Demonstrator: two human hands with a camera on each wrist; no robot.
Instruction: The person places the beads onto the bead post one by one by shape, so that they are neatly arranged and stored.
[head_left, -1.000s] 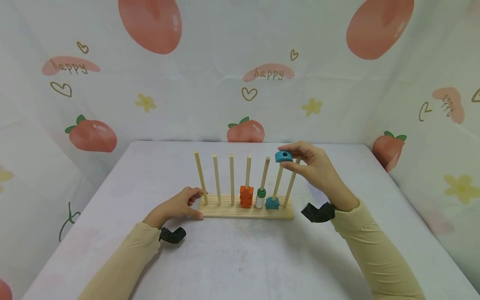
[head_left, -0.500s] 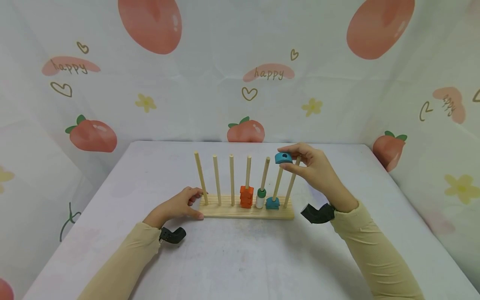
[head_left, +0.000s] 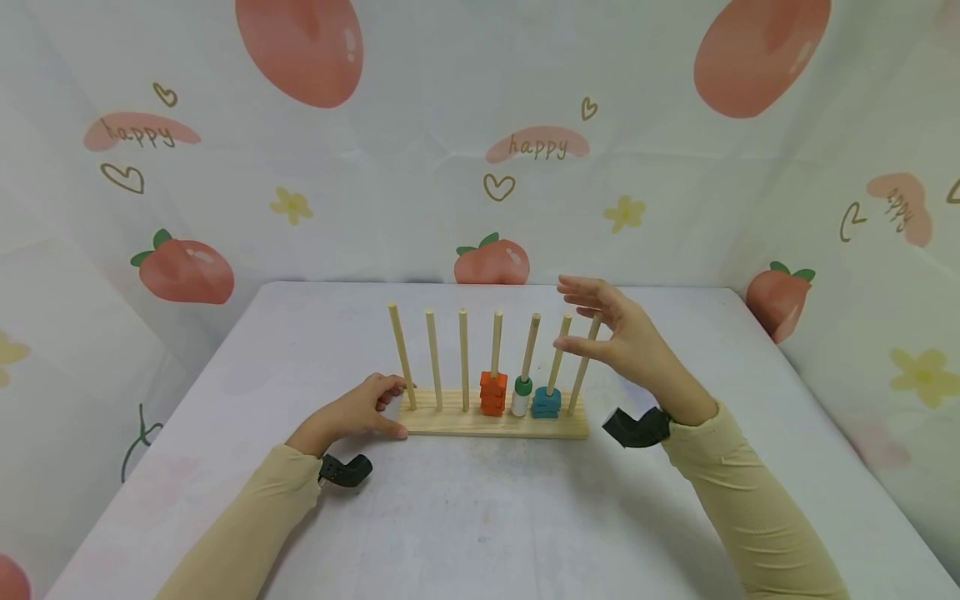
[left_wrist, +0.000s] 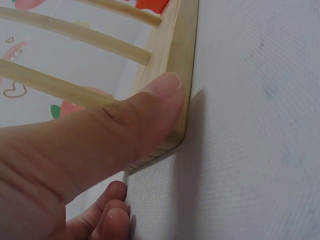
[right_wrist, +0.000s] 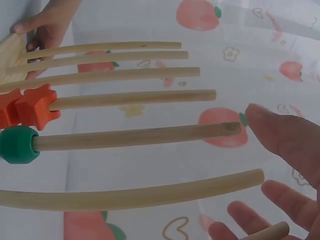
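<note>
A wooden peg board [head_left: 495,427] with several upright pegs stands on the table. My left hand [head_left: 360,408] grips its left end, thumb [left_wrist: 165,95] against the front edge and the other fingers behind. My right hand [head_left: 615,333] holds nothing; its thumb and fingers are spread around the upper part of the second peg from the right [right_wrist: 230,185]. Blue arched blocks [head_left: 546,403] sit stacked at the foot of that peg. Orange star-shaped blocks [head_left: 492,393] fill the bottom of the middle peg. Between these two stacks, a green bead [right_wrist: 19,145] tops a white piece [head_left: 519,407].
The rightmost peg [head_left: 583,367] rises close to the right hand's fingers. Three pegs on the left, such as the leftmost one [head_left: 401,354], carry no blocks. A white cloth with printed peaches [head_left: 491,262] hangs behind the table [head_left: 480,517].
My right hand has let go of the blue block, which has dropped down the peg onto the blue block below. The right fingers have spread apart. My left hand has stayed in place.
</note>
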